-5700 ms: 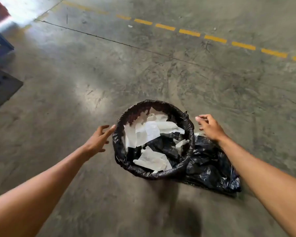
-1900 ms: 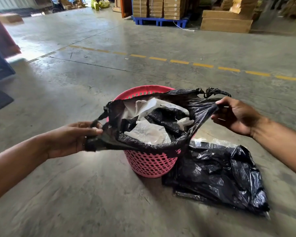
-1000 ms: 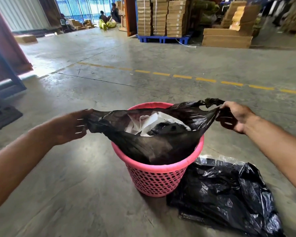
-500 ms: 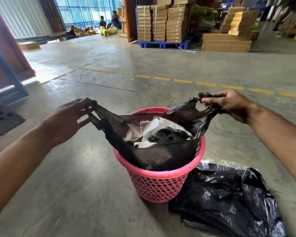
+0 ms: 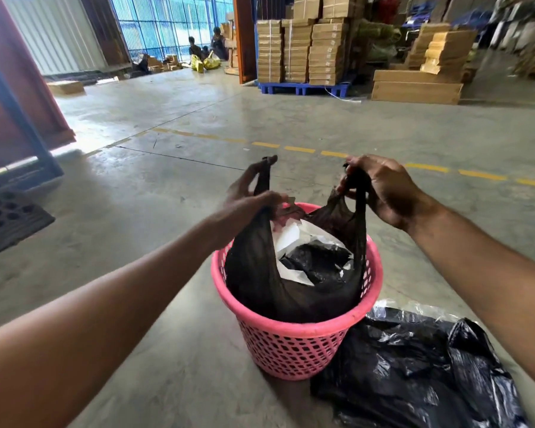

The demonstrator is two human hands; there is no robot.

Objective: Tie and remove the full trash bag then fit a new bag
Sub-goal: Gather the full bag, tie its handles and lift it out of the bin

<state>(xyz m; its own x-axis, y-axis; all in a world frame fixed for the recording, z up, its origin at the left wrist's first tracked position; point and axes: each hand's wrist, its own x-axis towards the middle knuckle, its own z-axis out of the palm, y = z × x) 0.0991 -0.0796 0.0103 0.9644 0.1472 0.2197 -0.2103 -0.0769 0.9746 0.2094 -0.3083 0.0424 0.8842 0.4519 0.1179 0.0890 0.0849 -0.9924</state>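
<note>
A pink perforated basket (image 5: 294, 350) stands on the concrete floor. Inside it sits a black trash bag (image 5: 254, 279) filled with white paper and black plastic scraps. My left hand (image 5: 247, 202) grips the bag's left handle and holds it up above the rim. My right hand (image 5: 380, 189) grips the right handle, also raised. The two handles are apart, with the bag's mouth open between them. A pile of black bags (image 5: 414, 372) in a clear wrapper lies on the floor just right of the basket.
A black perforated mat (image 5: 10, 217) lies at the far left beside a blue and red frame (image 5: 19, 118). Stacked cartons on a blue pallet (image 5: 303, 88) stand far behind. People sit in the far background near the windows.
Both hands have come closer together and lifted the bag's handles upward, off the basket rim. The bag's mouth has narrowed. The view has tilted up.
</note>
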